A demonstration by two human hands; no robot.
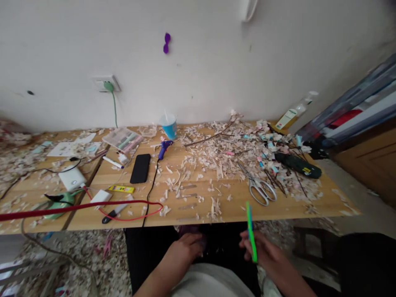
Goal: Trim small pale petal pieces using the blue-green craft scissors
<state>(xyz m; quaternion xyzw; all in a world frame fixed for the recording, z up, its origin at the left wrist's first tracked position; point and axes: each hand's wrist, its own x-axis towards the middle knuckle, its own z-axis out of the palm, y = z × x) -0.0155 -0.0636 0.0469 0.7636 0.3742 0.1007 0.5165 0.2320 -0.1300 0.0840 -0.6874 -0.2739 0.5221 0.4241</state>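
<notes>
My right hand, at the table's front edge above my lap, is closed on a thin neon-green strip with a blue side. The strip points up and away from me, and its exact kind does not show. Over my lap rests my left hand, its fingers curled inward. Whatever lies under those fingers is hidden; a dark purplish patch shows beside them. White-handled scissors lie on the table beyond my right hand. Pale petals and shavings are scattered on the wood between both hands.
A heap of blossom twigs covers the right side, with a dark green tool and an oil bottle. Toward the left are a blue cup, a purple glue gun, a black phone and a red cable.
</notes>
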